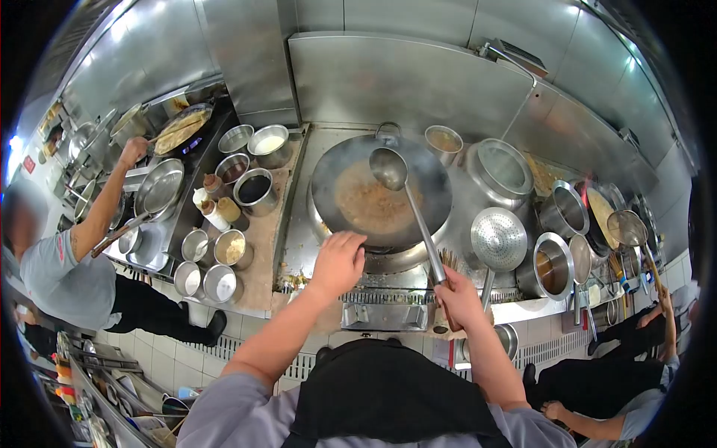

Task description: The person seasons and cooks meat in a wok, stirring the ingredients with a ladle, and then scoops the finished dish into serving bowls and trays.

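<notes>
My right hand (461,300) is wrapped round the wooden handle end of a long metal ladle (389,169). The bowl of the ladle is over the far half of a large dark wok (326,175). Brown, steaming food in liquid (366,201) lies in the wok's bottom. My left hand (340,260) is by the wok's near rim, fingers loosely stretched and nothing seen in them; whether it touches the rim is unclear.
Metal pots (255,190) and squeeze bottles (214,216) crowd the left counter. A perforated skimmer (498,239) and a pot of brown liquid (554,272) sit right. A co-worker (63,261) works left at a pan; other people are at the right.
</notes>
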The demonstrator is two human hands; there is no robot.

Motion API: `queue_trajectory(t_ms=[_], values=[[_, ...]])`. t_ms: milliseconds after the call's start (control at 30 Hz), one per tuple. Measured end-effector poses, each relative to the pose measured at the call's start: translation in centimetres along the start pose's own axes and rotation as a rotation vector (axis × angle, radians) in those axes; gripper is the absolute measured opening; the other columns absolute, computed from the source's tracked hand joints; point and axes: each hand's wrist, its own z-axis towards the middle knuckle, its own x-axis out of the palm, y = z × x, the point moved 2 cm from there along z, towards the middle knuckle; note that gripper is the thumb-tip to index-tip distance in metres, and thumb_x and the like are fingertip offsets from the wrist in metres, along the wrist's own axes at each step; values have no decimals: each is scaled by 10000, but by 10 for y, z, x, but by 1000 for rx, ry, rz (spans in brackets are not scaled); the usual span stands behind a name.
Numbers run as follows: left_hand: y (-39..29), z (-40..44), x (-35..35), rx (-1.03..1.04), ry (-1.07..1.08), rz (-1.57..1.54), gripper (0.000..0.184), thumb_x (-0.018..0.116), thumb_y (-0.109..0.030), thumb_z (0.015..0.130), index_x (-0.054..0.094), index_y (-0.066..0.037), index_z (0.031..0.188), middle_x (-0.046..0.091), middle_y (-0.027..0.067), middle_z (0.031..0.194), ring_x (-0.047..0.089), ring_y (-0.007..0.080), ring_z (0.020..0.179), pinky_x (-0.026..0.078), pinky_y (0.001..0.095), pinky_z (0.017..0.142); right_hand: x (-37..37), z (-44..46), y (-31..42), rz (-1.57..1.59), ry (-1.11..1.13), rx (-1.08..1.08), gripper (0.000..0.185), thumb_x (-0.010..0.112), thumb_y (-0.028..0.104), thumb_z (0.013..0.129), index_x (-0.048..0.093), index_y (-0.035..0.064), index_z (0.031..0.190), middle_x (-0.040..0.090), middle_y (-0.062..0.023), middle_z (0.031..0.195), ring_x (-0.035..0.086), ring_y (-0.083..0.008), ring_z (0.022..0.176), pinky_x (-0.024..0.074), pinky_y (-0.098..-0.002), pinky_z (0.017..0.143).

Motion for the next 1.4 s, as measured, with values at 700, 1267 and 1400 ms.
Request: queue_trajectory(t_ms=[700, 1267, 1400], values=[[-95, 70, -62, -69, 269, -1241, 781, 546, -398, 950, 141, -83, 1539, 474, 262, 1400, 279, 340, 1429, 152, 481, 1170, -54, -18, -19, -69, -105, 28, 552, 599, 33, 855, 460, -17, 1387, 598, -8, 766, 531, -67, 670, 413, -205, 585], [-226, 20, -170, -10, 387, -1873, 959, 561, -624, 871, 190, -21, 1517, 470, 318, 1368, 349, 418, 1377, 211, 517, 1139, -262, 145, -45, -459, -674, -93, 248, 537, 32, 808, 608, -48, 1032, 596, -67, 699, 549, -135, 589, 436, -272, 548], [-178, 1, -147, -146, 298, -1425, 835, 610, -478, 887, 275, -3, 1487, 503, 294, 1349, 417, 388, 1342, 268, 487, 1129, -260, 172, -29, 9, -607, 60, 71, 562, 56, 818, 574, 2, 862, 540, -64, 623, 517, -179, 488, 385, -300, 401]])
